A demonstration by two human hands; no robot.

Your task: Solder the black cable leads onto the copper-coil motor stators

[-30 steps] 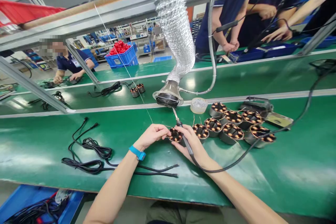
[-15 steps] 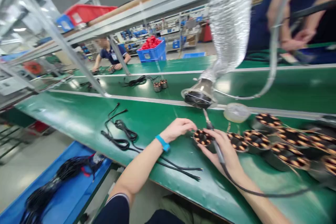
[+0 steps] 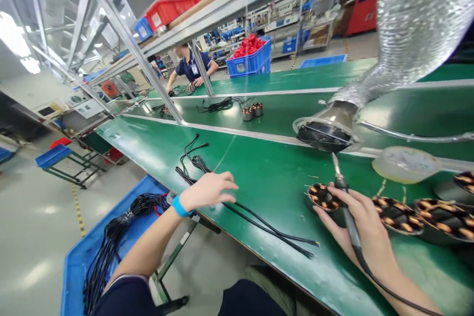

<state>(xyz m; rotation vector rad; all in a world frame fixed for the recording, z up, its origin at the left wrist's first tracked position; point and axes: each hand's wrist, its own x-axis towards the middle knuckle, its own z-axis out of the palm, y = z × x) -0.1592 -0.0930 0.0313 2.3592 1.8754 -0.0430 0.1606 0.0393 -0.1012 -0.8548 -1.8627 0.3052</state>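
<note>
My left hand [image 3: 208,190] hovers over a bundle of black cables [image 3: 255,222] on the green bench, its fingers apart and nothing in them. Some of the cables pass out of sight under that hand. My right hand [image 3: 370,224] grips a soldering iron [image 3: 349,219], tip pointing up and away from me. The thumb and fingers of the same hand also reach round a motor stator [image 3: 321,196] with copper windings, which rests on the bench. Beside it on the right stand more stators [image 3: 396,215].
Behind the iron hangs a fume extractor nozzle [image 3: 326,133] on a silver duct. A round translucent dish [image 3: 405,164] sits at its right. To the lower left, a blue tray [image 3: 72,261] holds bundled black cables. Across the bench, a co-worker [image 3: 190,66] works near a blue crate [image 3: 252,65].
My left hand has left the stator and moved left to the cables, its fingers opening. The right hand stays at the stator with the soldering iron. The view has turned left.
</note>
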